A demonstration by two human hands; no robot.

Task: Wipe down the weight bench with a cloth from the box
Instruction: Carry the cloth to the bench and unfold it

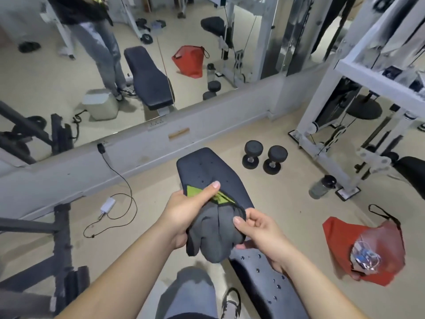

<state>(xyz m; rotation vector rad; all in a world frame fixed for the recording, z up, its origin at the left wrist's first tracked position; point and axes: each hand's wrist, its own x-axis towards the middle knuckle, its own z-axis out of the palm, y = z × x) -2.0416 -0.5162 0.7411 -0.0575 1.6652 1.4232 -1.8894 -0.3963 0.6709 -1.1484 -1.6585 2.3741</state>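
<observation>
Our left hand (pixel 184 212) fingers (pixel 208 189) pinch the grey cloth (pixel 213 236) at its green patch while our right hand (pixel 259 236) fingers (pixel 239 223) pinch its bunched edge, holding it just above the dark counter (pixel 207 169), dumbbells (pixel 264 157) beyond.

We hold a bunched grey cloth (pixel 212 233) with a green patch above the dark weight bench (pixel 213 171). Our left hand (pixel 184 210) grips its upper left side, thumb pressed over the green. Our right hand (pixel 259 233) pinches the right edge. Two dumbbells (pixel 264 156) stand on the floor just right of the bench, a water bottle (pixel 322 187) further right, a red bag (pixel 365 245) near it. A wall mirror (pixel 138 54) reflects bench and legs.
</observation>
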